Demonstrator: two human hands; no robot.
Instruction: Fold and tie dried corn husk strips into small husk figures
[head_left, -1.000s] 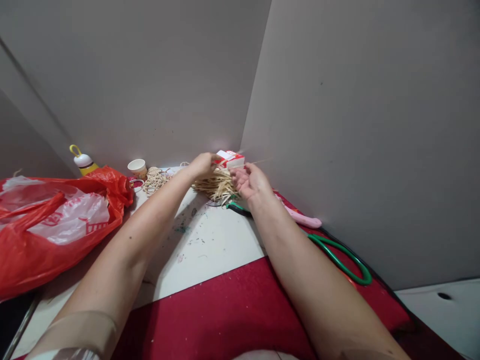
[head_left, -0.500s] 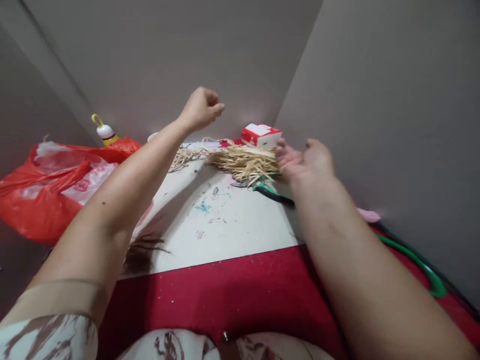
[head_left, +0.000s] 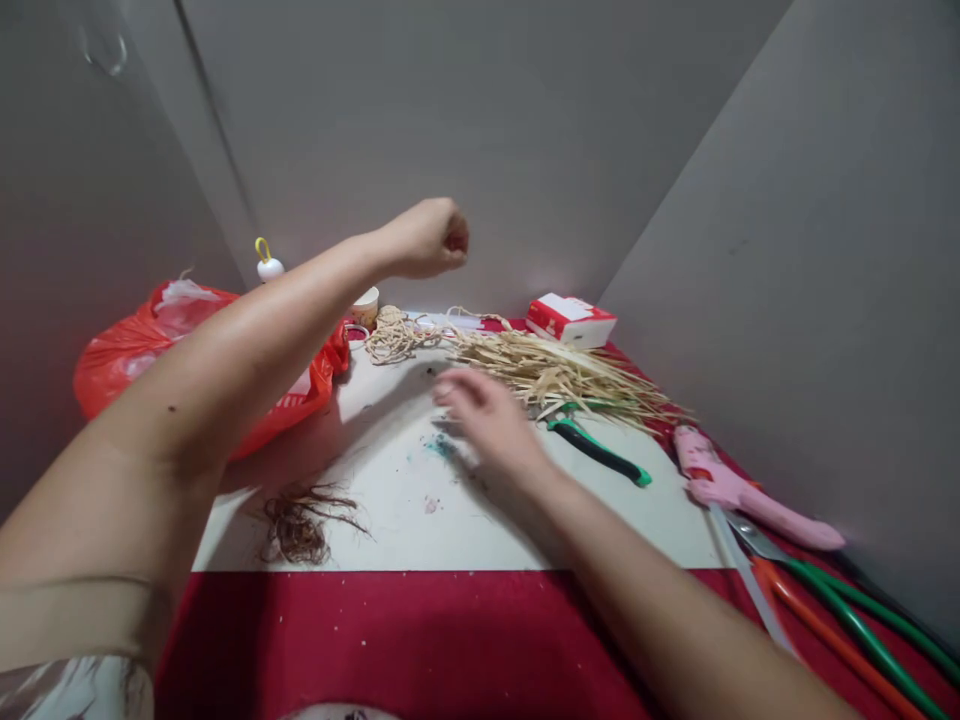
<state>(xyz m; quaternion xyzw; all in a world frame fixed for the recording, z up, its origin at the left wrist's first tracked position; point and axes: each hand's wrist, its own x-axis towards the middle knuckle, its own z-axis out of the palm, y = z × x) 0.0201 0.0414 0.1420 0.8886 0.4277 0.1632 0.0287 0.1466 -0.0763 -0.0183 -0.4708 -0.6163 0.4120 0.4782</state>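
Note:
Raised above the back of the table, my left hand (head_left: 431, 238) is curled closed; anything inside it is hidden by the fingers. Lower and nearer, my right hand (head_left: 491, 420) hovers over the white board (head_left: 502, 515), its fingers loosely bent and a little apart, with nothing visible in them. Just beyond it lies a bundle of dry straw strips (head_left: 570, 370). Black-and-green pliers (head_left: 600, 455) rest to its right. A tangle of brown root-like fibres (head_left: 304, 525) sits near the board's front left.
A red plastic bag (head_left: 165, 330), a coil of pale cord (head_left: 394, 335) and a paper cup (head_left: 365, 305) stand left. A red-and-white tissue pack (head_left: 570, 320) is at the back. Right lie a pink glue gun (head_left: 750, 495) and large shears (head_left: 832, 600). Grey walls enclose the table.
My right hand has swung left and inward from beside the straw, its palm no longer turned up. My left hand stays raised and closed. The view has shifted, showing more on the right.

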